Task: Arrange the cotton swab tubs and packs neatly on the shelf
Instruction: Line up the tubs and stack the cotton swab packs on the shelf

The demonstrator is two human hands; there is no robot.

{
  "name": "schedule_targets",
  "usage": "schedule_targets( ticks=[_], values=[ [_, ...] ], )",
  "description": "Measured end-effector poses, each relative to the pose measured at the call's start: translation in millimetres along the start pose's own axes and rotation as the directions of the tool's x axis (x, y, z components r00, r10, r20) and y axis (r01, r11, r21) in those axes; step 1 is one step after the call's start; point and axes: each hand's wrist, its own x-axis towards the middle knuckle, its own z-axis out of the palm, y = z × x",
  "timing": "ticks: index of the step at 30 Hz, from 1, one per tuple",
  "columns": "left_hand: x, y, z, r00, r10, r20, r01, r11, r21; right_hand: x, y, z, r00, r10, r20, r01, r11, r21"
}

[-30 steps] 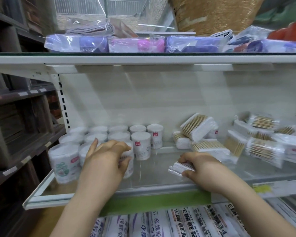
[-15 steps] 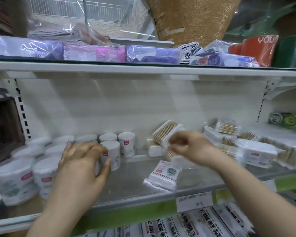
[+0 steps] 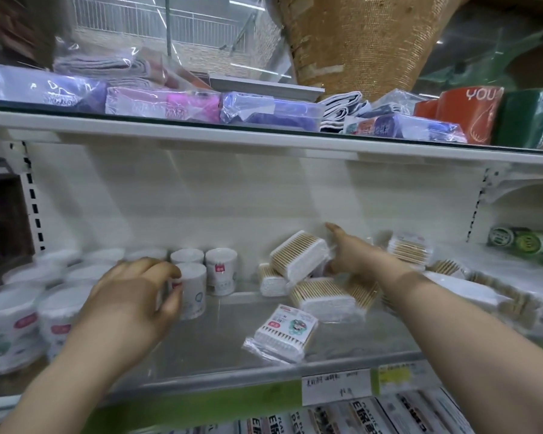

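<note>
Orange "YOU" pack [image 3: 467, 117], left fingers [image 3: 166, 270] grasping red-labelled tub [image 3: 192, 292], right fingers [image 3: 331, 228], grip unclear

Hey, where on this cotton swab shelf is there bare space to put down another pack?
Bare translucent shelf lies between the white round tubs and the flat clear swab pack, and front right of that pack. The left end is packed with tubs; the right rear is a heap of wooden-stick packs.
</note>
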Motion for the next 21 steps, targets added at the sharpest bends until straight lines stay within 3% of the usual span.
schedule_targets(
  ticks=[10,15,19,21],
  values=[
    [5.5,-4.3,3.0,0.998,0.061,-0.023,-0.062,0.998,-0.022,2.0,5.9,3.5,0.995,0.035,-0.093,-0.038,0.999,-0.021],
    [10.3,-0.8,-1.2,0.996,0.073,-0.053,-0.076,0.996,-0.052,-10.6,18.6,-22.1,0.961,0.087,-0.263,-0.075,0.996,0.056],
    [13.9,2.4,-0.6,0.984,0.155,-0.090,-0.165,0.980,-0.113,-30.9,10.8,-41.9,0.897,0.120,-0.426,-0.012,0.969,0.248],
    [14.1,6.9,-0.1,0.972,0.210,-0.109,-0.230,0.947,-0.227,-46.7,-7.0,-46.3,0.894,0.115,-0.433,0.066,0.922,0.382]
  ],
)
